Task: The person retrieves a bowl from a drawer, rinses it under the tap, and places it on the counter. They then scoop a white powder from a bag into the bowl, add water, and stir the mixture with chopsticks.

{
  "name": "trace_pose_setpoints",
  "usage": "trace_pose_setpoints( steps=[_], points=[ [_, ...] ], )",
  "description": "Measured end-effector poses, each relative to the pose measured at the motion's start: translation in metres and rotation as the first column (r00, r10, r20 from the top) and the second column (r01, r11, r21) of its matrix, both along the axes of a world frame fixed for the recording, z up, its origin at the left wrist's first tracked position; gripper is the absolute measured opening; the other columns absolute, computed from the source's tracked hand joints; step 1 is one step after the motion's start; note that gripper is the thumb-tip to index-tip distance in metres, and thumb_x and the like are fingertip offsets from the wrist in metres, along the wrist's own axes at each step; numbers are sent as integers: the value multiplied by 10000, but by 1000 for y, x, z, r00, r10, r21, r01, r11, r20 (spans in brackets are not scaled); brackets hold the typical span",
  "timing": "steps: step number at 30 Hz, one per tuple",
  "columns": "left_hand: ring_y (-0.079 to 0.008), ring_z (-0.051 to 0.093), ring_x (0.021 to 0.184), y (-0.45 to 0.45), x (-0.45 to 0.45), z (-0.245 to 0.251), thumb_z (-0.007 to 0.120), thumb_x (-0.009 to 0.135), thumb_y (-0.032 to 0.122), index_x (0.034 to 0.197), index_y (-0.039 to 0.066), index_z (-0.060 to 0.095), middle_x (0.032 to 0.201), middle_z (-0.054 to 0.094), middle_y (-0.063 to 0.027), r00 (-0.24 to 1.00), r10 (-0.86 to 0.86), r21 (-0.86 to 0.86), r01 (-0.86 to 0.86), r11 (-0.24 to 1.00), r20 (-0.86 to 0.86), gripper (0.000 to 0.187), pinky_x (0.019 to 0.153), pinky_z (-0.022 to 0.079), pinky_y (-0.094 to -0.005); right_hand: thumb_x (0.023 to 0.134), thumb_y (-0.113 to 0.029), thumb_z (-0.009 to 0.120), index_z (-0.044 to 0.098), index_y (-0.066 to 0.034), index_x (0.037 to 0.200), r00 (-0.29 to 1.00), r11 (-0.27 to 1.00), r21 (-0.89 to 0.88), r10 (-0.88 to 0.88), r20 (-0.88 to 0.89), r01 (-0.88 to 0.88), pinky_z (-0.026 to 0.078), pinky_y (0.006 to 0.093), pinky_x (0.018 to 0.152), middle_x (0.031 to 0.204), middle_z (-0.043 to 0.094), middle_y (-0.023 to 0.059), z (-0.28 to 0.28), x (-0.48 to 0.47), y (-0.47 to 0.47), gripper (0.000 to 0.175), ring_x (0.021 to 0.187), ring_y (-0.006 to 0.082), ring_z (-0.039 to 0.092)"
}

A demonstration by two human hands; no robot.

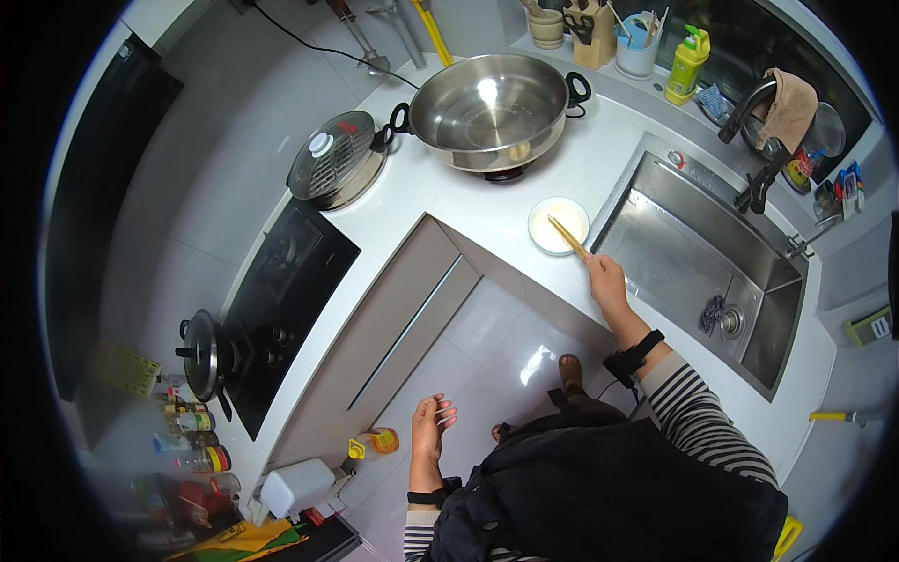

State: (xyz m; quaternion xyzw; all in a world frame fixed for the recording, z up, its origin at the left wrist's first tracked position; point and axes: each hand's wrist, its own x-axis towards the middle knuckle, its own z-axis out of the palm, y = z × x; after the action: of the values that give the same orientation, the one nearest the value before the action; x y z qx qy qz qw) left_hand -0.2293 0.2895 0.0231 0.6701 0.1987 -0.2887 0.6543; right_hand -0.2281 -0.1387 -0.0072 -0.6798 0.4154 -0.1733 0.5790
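Observation:
My right hand (607,281) grips a pair of wooden chopsticks (567,236). Their tips dip into pale, creamy contents in a small bowl (533,242). This bowl stands on the white countertop (456,197), close to the left rim of the stainless steel sink (674,260). Away from the counter, my left hand (428,425) hangs over the floor with its fingers loosely curled and apart, holding nothing. Behind the bowl stands a wide stainless steel electric pan (484,105) with black side handles; its lid is off.
A glass-lidded steel pot (336,158) stands left of the pan. Along the left counter are a black gas hob (295,302) and a lidded pan (204,355). A black faucet (762,175) overhangs the sink. An oil bottle (379,441) sits on the floor near my left hand.

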Motion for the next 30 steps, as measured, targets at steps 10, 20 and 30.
trace_pose_setpoints(
  steps=[10, 20, 30],
  points=[
    [-183, 634, 849, 1, 1, -2, 468, 1007, 290, 1127, 29, 566, 979, 611, -81, 1000, 8, -1, -8, 1000, -9, 304, 748, 546, -311, 912, -274, 617, 649, -10, 834, 997, 972, -233, -29, 66, 44, 452, 333, 640, 704, 625, 137, 3, -12, 3, 277, 655, 199, 572],
    [-182, 629, 850, 3, 4, -9, 464, 1007, 289, 1129, 27, 565, 993, 607, -84, 1000, -10, -24, 10, 1000, 3, 306, 753, 543, -315, 891, -244, 630, 664, -8, 869, 997, 913, -407, -40, -71, 8, 478, 384, 662, 742, 644, 205, 30, -30, -15, 239, 672, 307, 627],
    [-187, 630, 876, 1, 10, -9, 450, 1011, 281, 1131, 16, 559, 1002, 602, -89, 999, -36, -1, 36, 999, -7, 311, 763, 544, -316, 911, -235, 551, 678, 7, 858, 968, 851, -483, 103, -228, -205, 475, 436, 691, 808, 647, 243, 39, -39, -21, 278, 741, 411, 614]
  ],
)
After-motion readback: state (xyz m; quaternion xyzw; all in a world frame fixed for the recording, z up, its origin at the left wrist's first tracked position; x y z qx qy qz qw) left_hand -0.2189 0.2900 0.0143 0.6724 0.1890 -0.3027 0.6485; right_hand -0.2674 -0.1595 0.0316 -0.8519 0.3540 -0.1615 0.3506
